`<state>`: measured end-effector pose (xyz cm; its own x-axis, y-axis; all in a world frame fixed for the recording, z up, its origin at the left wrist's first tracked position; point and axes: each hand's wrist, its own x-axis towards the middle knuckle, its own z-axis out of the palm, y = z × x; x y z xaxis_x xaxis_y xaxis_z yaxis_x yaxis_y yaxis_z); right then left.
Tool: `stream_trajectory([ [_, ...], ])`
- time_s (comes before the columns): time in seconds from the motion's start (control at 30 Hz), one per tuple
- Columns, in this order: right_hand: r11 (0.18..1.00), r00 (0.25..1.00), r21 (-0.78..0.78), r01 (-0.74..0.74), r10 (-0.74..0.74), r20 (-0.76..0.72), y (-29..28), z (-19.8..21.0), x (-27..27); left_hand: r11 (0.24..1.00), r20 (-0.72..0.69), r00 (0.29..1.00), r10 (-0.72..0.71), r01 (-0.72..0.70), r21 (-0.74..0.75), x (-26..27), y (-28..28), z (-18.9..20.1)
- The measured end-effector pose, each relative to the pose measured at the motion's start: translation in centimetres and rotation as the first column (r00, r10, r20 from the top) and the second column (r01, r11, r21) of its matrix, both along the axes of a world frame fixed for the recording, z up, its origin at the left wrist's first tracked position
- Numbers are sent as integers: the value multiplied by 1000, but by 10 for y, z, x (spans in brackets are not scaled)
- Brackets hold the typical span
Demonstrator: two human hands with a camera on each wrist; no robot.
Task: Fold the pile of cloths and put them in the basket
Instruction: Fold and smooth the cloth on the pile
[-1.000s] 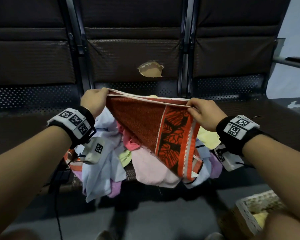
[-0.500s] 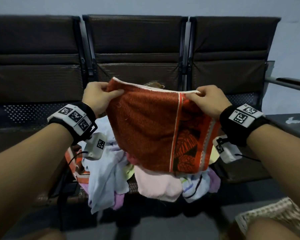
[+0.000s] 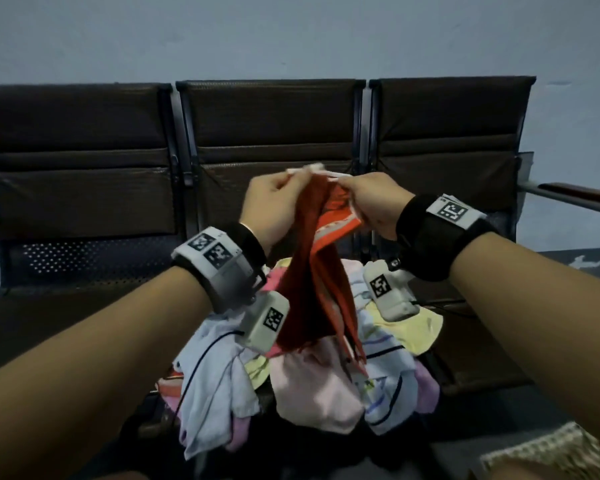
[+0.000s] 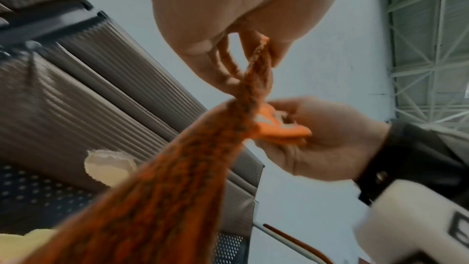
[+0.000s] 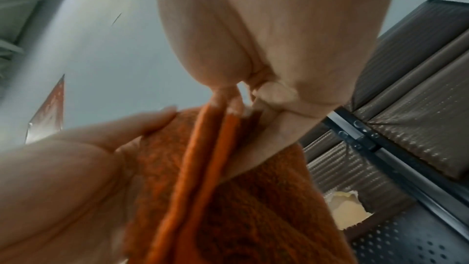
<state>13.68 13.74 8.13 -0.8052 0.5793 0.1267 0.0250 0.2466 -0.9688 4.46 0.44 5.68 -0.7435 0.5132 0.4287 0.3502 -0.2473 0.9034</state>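
A red-orange patterned cloth (image 3: 309, 271) hangs folded in half from both hands, above the pile of cloths (image 3: 312, 386) on the middle seat. My left hand (image 3: 274, 199) pinches its top corners from the left. My right hand (image 3: 368, 199) pinches the top edge from the right, almost touching the left hand. In the left wrist view the cloth (image 4: 177, 178) runs down from my left hand (image 4: 251, 51), with the right hand (image 4: 317, 138) holding its orange border. In the right wrist view the cloth (image 5: 228, 198) hangs under my right hand (image 5: 251, 91). The woven basket (image 3: 551, 455) shows at the bottom right corner.
A row of dark brown seats (image 3: 274, 133) stands against a pale wall, the middle backrest torn (image 5: 342, 212). An armrest (image 3: 575, 194) juts out at the right. A black cable (image 3: 201, 362) hangs from my left wrist over the pile.
Both hands have come together and risen, bringing the cloth's two top ends to meet, so it now hangs narrow and doubled. The view has tilted upward.
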Motion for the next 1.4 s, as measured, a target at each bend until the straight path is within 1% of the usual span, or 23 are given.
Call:
stream_trajectory([
  [0.07, 990, 997, -119, -72, 74, 10, -9, 4, 2, 992, -34, 994, -100, 96, -87, 18, 5, -2],
  [0.1, 985, 993, -137, -109, 114, 31, -11, 4, 5, 982, -39, 990, -134, 127, -137, 23, 4, -3],
  [0.17, 988, 985, -39, -149, 152, 80, -11, 1, 9, 972, -1, 986, -164, 161, -172, 24, 3, -2],
  [0.27, 988, 988, 113, -103, 89, 124, -5, -5, 16, 981, 115, 990, -82, 100, -164, 12, 2, -1],
  [0.33, 977, 973, 76, -198, 187, 137, 2, -11, 20, 992, 109, 994, 32, -18, -128, 2, 2, -7],
  [0.37, 964, 956, 40, -262, 254, 150, 3, -12, 23, 990, 88, 995, 47, -35, -138, -2, 2, -11],
  [0.4, 950, 939, 7, -312, 307, 156, 5, -13, 26, 988, 81, 997, 3, 9, -153, -5, 3, -16],
  [0.47, 939, 926, -21, -344, 343, 156, 11, -14, 28, 960, 159, 970, -183, 211, -182, -12, 7, -24],
  [0.53, 953, 943, -39, -301, 304, 138, 21, -15, 28, 899, 329, 896, -297, 379, -220, -19, 12, -27],
  [0.57, 964, 953, -11, -267, 266, 143, 28, -17, 28, 881, 361, 881, -306, 406, -244, -23, 14, -29],
  [0.6, 968, 956, 51, -245, 233, 176, 36, -17, 29, 881, 353, 888, -294, 395, -261, -28, 19, -30],
  [0.67, 938, 922, 253, -238, 137, 362, 55, -19, 31, 897, 276, 929, -245, 326, -300, -35, 31, -33],
  [0.7, 917, 887, 330, -224, 52, 458, 65, -21, 31, 898, 227, 949, -219, 287, -333, -37, 40, -34],
  [0.73, 913, 863, 373, -165, -49, 502, 76, -24, 29, 896, 181, 963, -199, 253, -366, -40, 50, -35],
  [0.8, 918, 873, 394, 39, -223, 434, 94, -32, 24, 905, 93, 982, -164, 187, -382, -48, 71, -34],
  [0.87, 888, 907, 410, 207, -332, 260, 109, -38, 17, 935, -2, 995, -102, 95, -342, -59, 93, -31],
  [0.93, 843, 919, 426, 328, -390, 63, 117, -41, 9, 964, -54, 998, -30, 14, -266, -66, 110, -22],
  [1.03, 839, 921, 379, 390, -362, -145, 121, -40, 2, 992, 22, 996, -85, 87, -92, -75, 120, -9],
  [1.13, 864, 933, 359, 353, -298, -200, 118, -50, 4, 983, 133, 976, -175, 181, -35, -77, 110, -11],
  [1.2, 879, 957, 380, 287, -248, -148, 114, -69, 8, 977, 171, 968, -182, 198, -83, -74, 96, -29],
  [1.3, 919, 987, 378, 108, -146, 73, 106, -107, 20, 941, 196, 951, -239, 276, -193, -59, 68, -76],
  [1.33, 934, 980, 357, 31, -99, 172, 104, -120, 25, 919, 211, 944, -254, 304, -253, -53, 58, -93],
  [1.4, 956, 930, 268, -117, 10, 368, 98, -145, 36, 862, 256, 941, -220, 310, -401, -46, 43, -126],
])
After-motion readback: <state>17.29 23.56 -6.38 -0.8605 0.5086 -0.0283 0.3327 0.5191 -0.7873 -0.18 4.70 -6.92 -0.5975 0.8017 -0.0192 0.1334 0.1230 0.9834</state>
